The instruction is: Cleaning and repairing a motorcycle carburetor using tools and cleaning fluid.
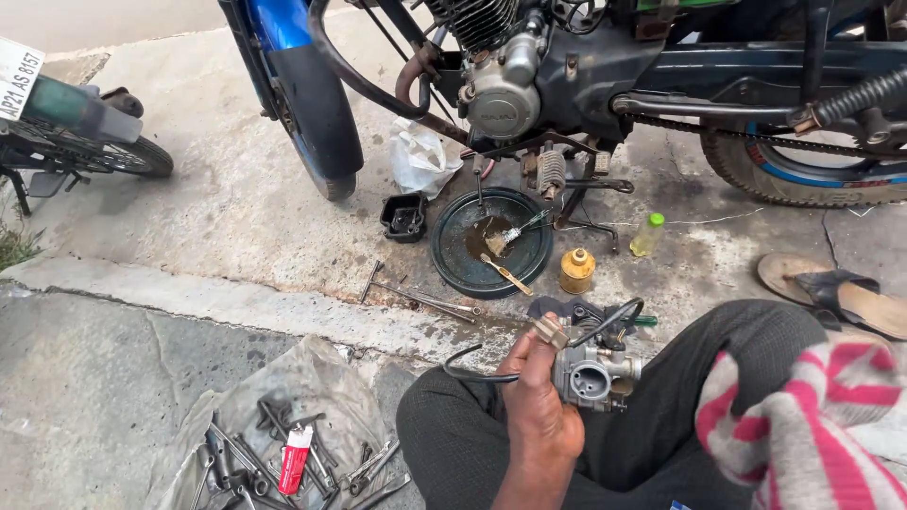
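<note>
My left hand is shut on a grey metal carburetor, held above my lap between my knees in dark trousers. A black cable loops from the top of the carburetor, and a black hose hangs off to its left. My right hand is not visible. Only a pink and white striped sleeve shows, lying over my right thigh.
Ahead stands a blue motorcycle with its engine exposed. Below it lie a round dark pan with oil and a brush, a yellow oil can, a small bottle, a black tray and T-handle wrenches. A sack of spanners sits bottom left, a sandal right.
</note>
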